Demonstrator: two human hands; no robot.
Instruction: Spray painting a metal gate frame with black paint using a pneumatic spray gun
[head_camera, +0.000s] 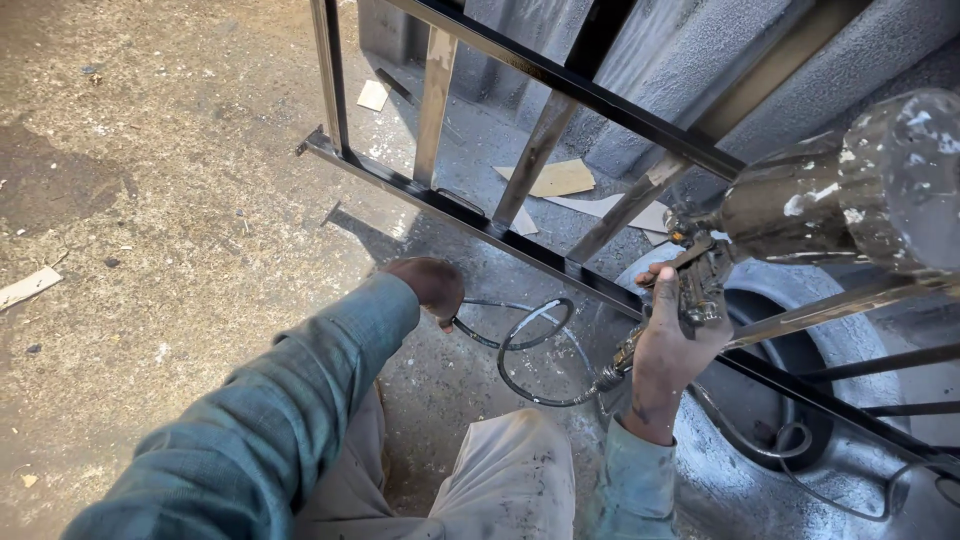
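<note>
Gripping the paint-spattered metal spray gun (700, 275) in my right hand (668, 350), I aim it at the glossy black barred metal frame (560, 85); my left hand (430, 285) is closed around the thin black air hose (520, 340) looping over the dusty concrete floor (150, 200).

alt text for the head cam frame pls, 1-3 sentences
Seen from above, a person's right hand grips a paint-spattered spray gun aimed at a black metal grille, while the left hand holds the looped air hose near the ground. A paint-dusted tyre lies under the frame on the concrete floor.
</note>
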